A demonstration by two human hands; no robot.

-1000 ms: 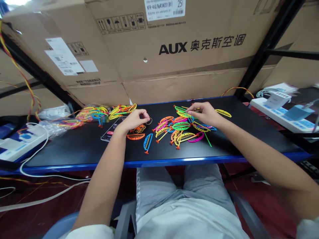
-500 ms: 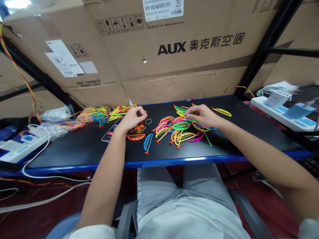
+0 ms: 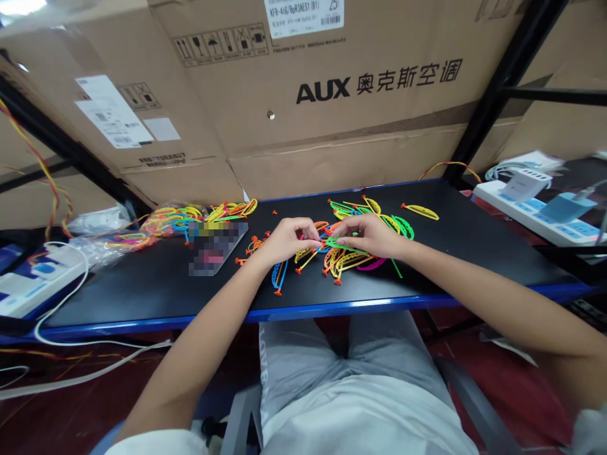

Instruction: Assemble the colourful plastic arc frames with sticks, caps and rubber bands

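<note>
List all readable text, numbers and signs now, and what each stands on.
"AUX 奥克斯空调": cardboard box.
"KFR-46G/BpR3AES1(B1)", slightly blurred, and "25": white top label.
Up arrows, glass, umbrella among handling symbols: same box.
Too small or blurred: left label, remaining small print, lettering on trousers.
Pixelated: phone.

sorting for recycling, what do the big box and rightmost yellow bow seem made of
Big box: matt cardboard, by its brown colour and creases. Yellow bow: probably smooth plastic, by its bright, even colour; too small to judge gloss.
</note>
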